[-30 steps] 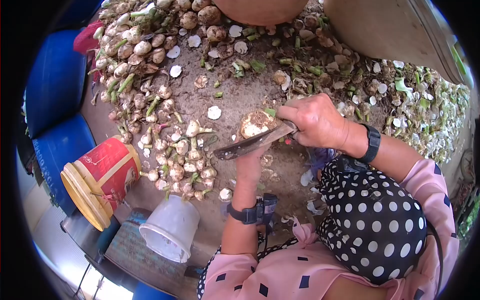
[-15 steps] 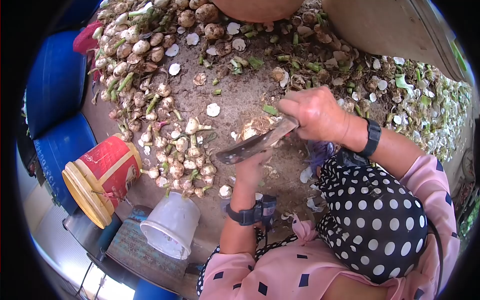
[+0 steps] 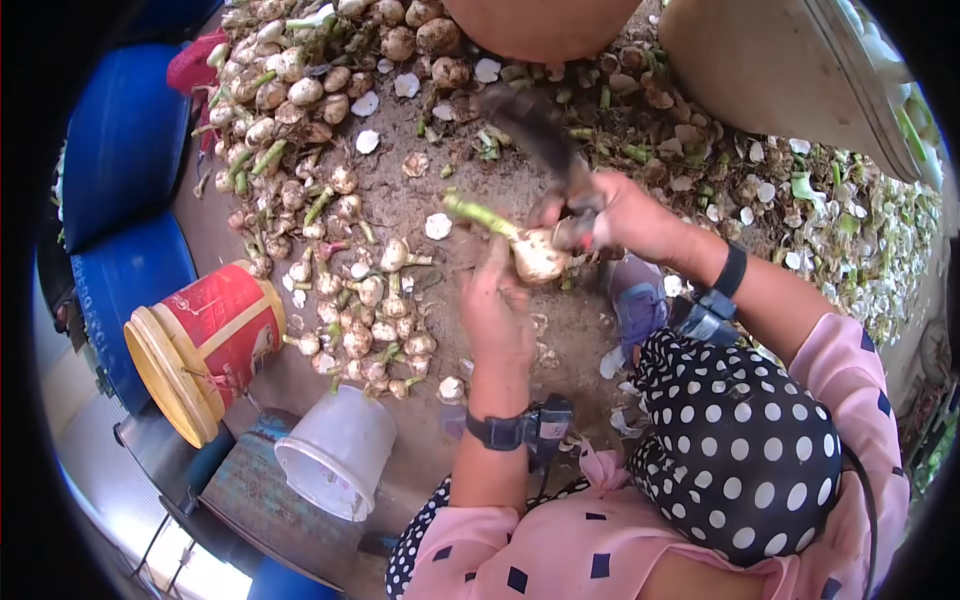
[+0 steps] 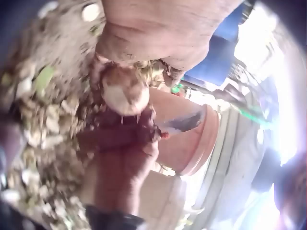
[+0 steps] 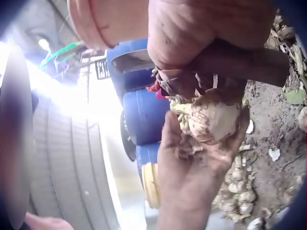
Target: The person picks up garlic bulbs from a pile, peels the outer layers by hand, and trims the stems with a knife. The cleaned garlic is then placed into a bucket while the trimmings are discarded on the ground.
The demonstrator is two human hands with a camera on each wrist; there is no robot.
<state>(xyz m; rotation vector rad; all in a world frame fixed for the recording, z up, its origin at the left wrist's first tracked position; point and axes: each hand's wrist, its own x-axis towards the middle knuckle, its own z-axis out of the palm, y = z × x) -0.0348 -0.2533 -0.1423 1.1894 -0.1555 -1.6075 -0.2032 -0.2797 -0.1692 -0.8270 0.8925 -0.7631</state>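
Observation:
A pale, dirt-streaked bulb (image 3: 540,258) with a thick green stalk is between my two hands, its stalk pointing up and left in the head view. My left hand (image 3: 497,305) grips the bulb, thumb on one side and fingers on the other, as the right wrist view shows. My right hand (image 3: 635,218) grips the handle of a broad-bladed knife (image 3: 540,130), its blade blurred and pointing up and away from the bulb. In the right wrist view the right hand's fingers are right at the bulb's top, and the knife's wooden handle (image 5: 244,67) sticks out behind them.
Heaps of similar bulbs (image 3: 375,320) lie on the left, with peelings and cut stalks (image 3: 880,220) on the right. A red and yellow bucket (image 3: 225,335) and a white bucket (image 3: 345,450) lie tipped at lower left. Large tubs (image 3: 545,25) stand at the top.
The knife has swung from across the bulb, pointing left, to pointing up and away. The bulb has turned so its green stalk shows, and the left hand has moved up beside it.

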